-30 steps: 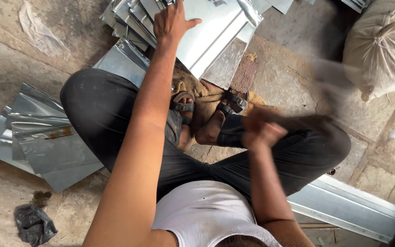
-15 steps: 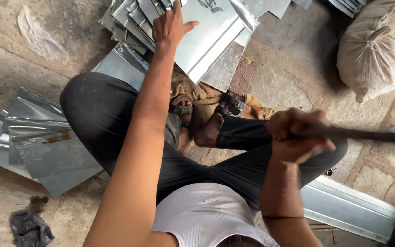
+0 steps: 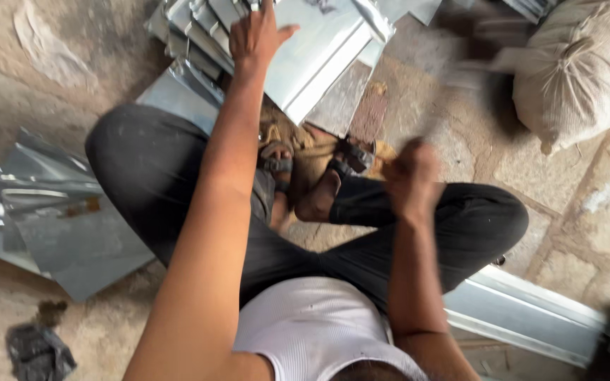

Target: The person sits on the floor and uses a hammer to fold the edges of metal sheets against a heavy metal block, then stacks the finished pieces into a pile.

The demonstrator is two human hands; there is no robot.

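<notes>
I sit cross-legged on a stone floor. My left hand (image 3: pixel 255 35) reaches forward and lies flat, thumb apart, on the top folded metal sheet (image 3: pixel 319 49) of a stack just beyond my feet. My right hand (image 3: pixel 411 176) hovers over my right knee, blurred by motion, fist closed around a long thin tool handle (image 3: pixel 453 92). The handle streaks up and to the right, and its head is too blurred to make out.
More bent metal sheets (image 3: pixel 58 226) lie on the floor at my left. A stuffed sack (image 3: pixel 580 70) sits at the upper right, and a long metal channel (image 3: pixel 531 317) lies at the lower right. There is a dark rag (image 3: pixel 37 349) at the lower left and a reddish block (image 3: pixel 368 113) by my feet.
My right hand has swung the tool from near my knee out to the right and then up toward the sheets. The left hand stays on the stack.
</notes>
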